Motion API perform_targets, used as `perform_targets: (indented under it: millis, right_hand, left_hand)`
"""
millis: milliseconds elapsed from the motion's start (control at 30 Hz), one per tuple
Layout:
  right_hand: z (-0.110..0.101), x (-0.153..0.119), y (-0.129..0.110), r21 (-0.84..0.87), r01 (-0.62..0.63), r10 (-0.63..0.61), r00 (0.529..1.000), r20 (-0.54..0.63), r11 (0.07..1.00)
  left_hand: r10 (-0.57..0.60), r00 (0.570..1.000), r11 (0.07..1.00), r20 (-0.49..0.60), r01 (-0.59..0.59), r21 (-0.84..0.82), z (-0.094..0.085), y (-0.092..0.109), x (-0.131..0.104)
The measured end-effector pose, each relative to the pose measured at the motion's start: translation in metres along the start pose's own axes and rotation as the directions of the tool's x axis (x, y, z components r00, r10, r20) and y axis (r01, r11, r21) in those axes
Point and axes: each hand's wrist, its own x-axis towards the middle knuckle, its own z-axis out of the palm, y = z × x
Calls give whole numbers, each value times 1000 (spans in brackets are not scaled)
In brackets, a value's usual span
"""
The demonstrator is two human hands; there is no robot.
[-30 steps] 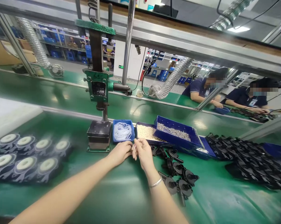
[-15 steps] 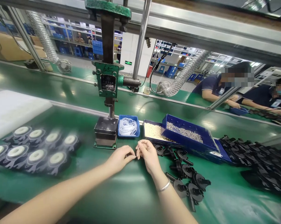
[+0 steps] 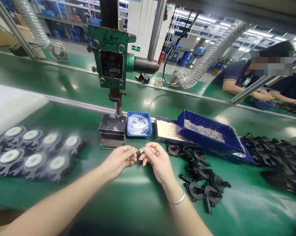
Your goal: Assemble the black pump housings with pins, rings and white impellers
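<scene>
My left hand (image 3: 120, 161) is closed in a pinch, with a tiny pale piece (image 3: 135, 151) showing at its fingertips. Facing it across a narrow gap, my right hand (image 3: 159, 160) pinches a small shiny metal pin (image 3: 142, 151) between thumb and finger. Both hands are above the green mat, in front of the black press base (image 3: 112, 126). Behind them sits a blue tray (image 3: 139, 134) of translucent white rings. Beside it, a bin holds small cream pieces (image 3: 168, 129), and a tilted blue bin (image 3: 204, 120) contains metal pins (image 3: 207, 131).
Black plastic housings (image 3: 195, 190) lie to the right of my right hand, with more housings (image 3: 268, 150) farther right. At left stand rows of dark parts with white discs (image 3: 34, 160). A green press head (image 3: 110, 59) rises ahead. Co-workers (image 3: 238, 75) sit beyond the bench.
My view has shifted, bringing the press closer in the picture. My hands have turned slightly, and the metal pin and pale piece now show more clearly at the fingertips.
</scene>
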Motion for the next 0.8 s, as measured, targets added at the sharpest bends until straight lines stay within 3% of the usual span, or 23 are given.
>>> perform_targets:
  millis: [600,800]
  right_hand:
    - [10,-11,-1,-301,227,-240,971,-7,926]
    - [11,-12,3,-463,338,-357,933,50,819]
  left_hand:
    - [-107,994,969,-17,100,-227,4,0,-5]
    - [-102,994,970,-30,92,-226,7,2,-5]
